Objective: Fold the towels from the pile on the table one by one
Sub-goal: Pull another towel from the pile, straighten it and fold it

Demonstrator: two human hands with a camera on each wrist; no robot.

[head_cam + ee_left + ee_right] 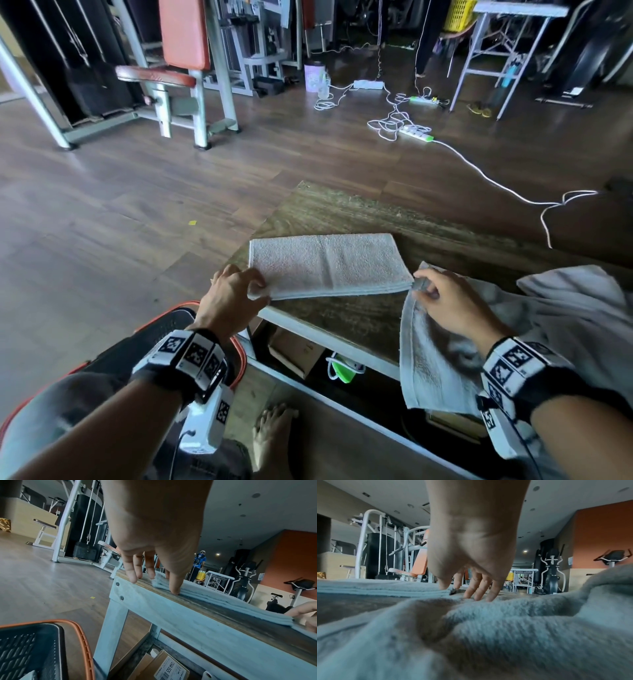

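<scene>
Folded towel [329, 263] flat at frame centre on the table [359, 318]. Left hand [233, 294] at its lower-left corner, thumb and fingers pinching the layers. Right hand [452, 308] at its lower-right corner, fingertips pinching that corner. Towel pile [565, 318] bunched at right, under the right wrist.

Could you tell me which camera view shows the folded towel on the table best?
The head view: the whole folded towel lies in sight, one hand at each near corner. The left wrist view shows only its stacked near edge, and the right wrist view only its right end.
</scene>
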